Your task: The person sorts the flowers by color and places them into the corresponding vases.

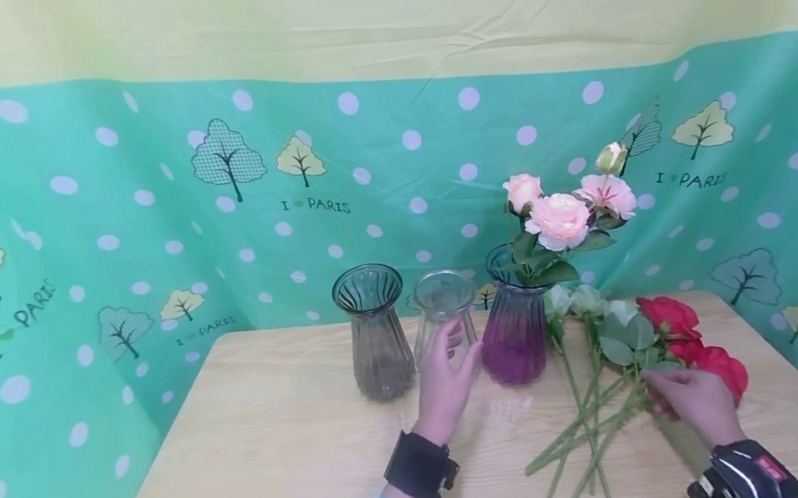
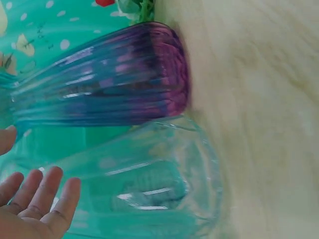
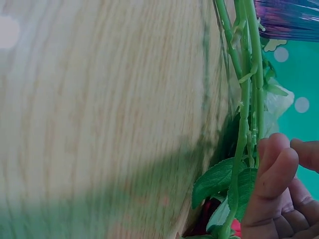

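My left hand is raised in front of the clear glass vase, fingers loosely bent and holding nothing. In the left wrist view, the fingers sit beside the clear vase; whether they touch it I cannot tell. My right hand is at the upper stems of the red roses. Its bent fingers and thumb come close beside the green stems, with no stem visible between them. White roses lie alongside, their stems crossing.
A purple vase holding pink roses stands right of the clear one. On its left is a grey vase. A printed cloth hangs behind and beside the wooden table.
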`<state>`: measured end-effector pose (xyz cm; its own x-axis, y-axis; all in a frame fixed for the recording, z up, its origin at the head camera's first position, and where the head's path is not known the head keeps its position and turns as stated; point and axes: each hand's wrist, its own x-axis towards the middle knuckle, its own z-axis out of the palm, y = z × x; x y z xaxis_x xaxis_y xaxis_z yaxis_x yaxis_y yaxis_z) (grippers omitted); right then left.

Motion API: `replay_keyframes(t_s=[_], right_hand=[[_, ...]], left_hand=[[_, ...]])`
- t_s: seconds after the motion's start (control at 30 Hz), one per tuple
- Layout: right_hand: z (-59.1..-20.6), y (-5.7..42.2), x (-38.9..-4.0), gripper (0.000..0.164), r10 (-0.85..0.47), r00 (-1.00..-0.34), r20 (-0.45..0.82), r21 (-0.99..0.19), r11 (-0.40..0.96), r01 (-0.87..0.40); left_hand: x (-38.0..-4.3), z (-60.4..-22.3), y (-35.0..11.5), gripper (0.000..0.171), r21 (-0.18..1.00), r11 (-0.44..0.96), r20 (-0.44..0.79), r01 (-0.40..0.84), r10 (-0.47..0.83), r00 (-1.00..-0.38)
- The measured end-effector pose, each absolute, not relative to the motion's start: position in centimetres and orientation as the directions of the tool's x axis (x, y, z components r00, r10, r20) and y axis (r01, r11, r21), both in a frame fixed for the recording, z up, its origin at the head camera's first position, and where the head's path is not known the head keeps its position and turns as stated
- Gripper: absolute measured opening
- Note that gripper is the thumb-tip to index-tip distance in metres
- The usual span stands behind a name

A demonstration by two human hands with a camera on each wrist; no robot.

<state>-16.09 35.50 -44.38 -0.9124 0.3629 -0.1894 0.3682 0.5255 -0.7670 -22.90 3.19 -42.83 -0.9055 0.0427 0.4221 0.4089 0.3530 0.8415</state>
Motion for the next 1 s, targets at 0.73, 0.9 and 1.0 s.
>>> replay_keyframes(t_s=[0.73,0.9,1.0], right_hand=[[-45.0,35.2,-16.8,0.051,0.335,-0.912,-0.235,-0.764,0.516,0.387],[-45.0,35.1,-17.2,0.049,0.335,-0.905,-0.261,-0.794,0.46,0.399],[-45.1,35.1,-17.5,0.052,0.335,-0.899,-0.282,-0.814,0.413,0.409]], left_hand=[[-24.7,-44.5,0.9,0.072,0.88,0.344,0.386,0.327,-0.116,-0.915],[-25.0,-44.8,0.8,0.076,0.894,0.347,0.336,0.284,-0.098,-0.937],[-25.2,-45.0,0.9,0.077,0.891,0.349,0.337,0.29,-0.079,-0.938]])
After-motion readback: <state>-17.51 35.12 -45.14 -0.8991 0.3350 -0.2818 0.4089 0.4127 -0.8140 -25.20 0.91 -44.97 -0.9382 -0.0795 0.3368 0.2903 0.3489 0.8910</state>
